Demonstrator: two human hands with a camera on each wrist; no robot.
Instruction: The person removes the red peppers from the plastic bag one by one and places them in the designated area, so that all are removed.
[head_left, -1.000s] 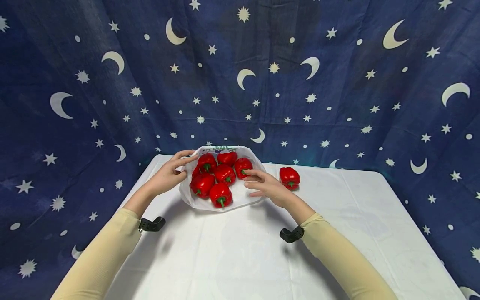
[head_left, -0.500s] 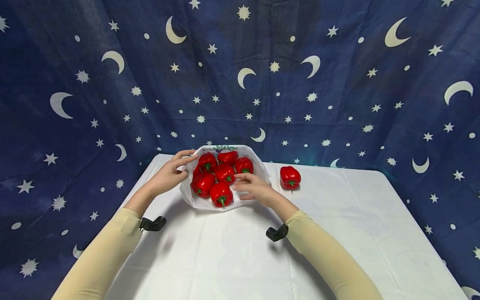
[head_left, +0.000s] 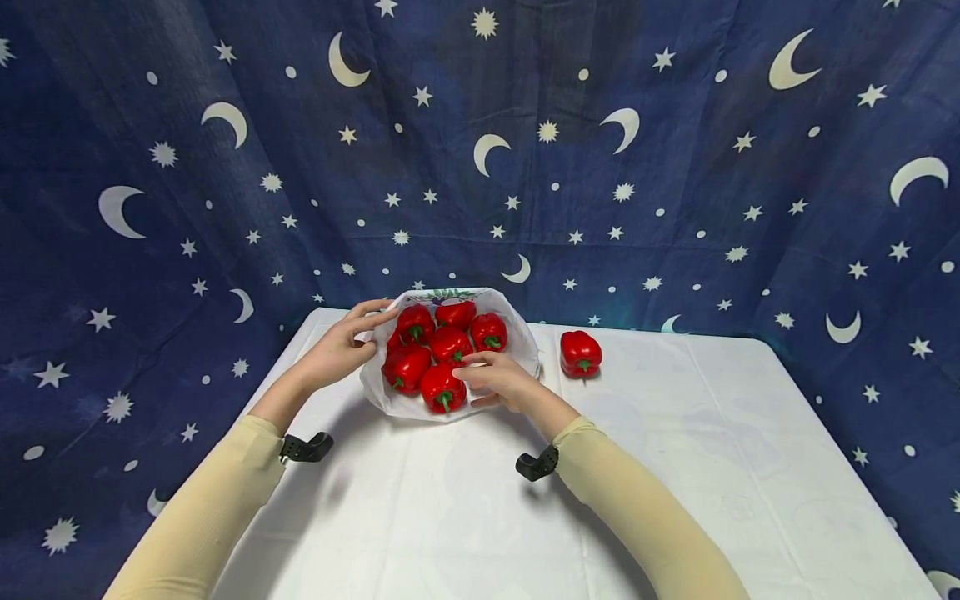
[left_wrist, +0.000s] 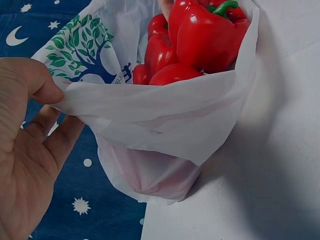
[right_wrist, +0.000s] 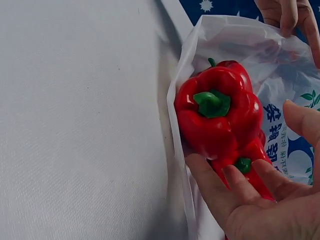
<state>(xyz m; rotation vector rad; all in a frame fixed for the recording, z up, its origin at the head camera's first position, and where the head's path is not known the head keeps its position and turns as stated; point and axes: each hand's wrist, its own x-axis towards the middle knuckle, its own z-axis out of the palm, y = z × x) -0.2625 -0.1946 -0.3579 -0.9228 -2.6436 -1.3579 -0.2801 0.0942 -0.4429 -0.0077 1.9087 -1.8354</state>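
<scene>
A white plastic bag [left_wrist: 155, 112] printed with a green and blue tree stands with its mouth wide. Several red bell peppers with green stems lie inside it. My left hand [head_left: 337, 352] pinches the bag's left rim between thumb and fingers, plainest in the left wrist view. Inside the mouth, my right hand [head_left: 504, 383] is at the right side of the front bell pepper [head_left: 441, 387]. Its fingers [right_wrist: 207, 185] are spread and only slightly bent, the thumb well apart; whether they touch that pepper I cannot tell. Lower peppers are hidden by the bag's wall.
One more red bell pepper [head_left: 580, 354] lies on the white-covered table [head_left: 675, 450], right of the bag. Behind the table's back edge hangs a dark blue curtain [head_left: 450, 192] with moons and stars. Each wrist wears a black strap [head_left: 307, 448].
My right hand has moved left, from the bag's right-hand pepper to beside the front one. The left hand has stayed on the rim. The peppers keep their places.
</scene>
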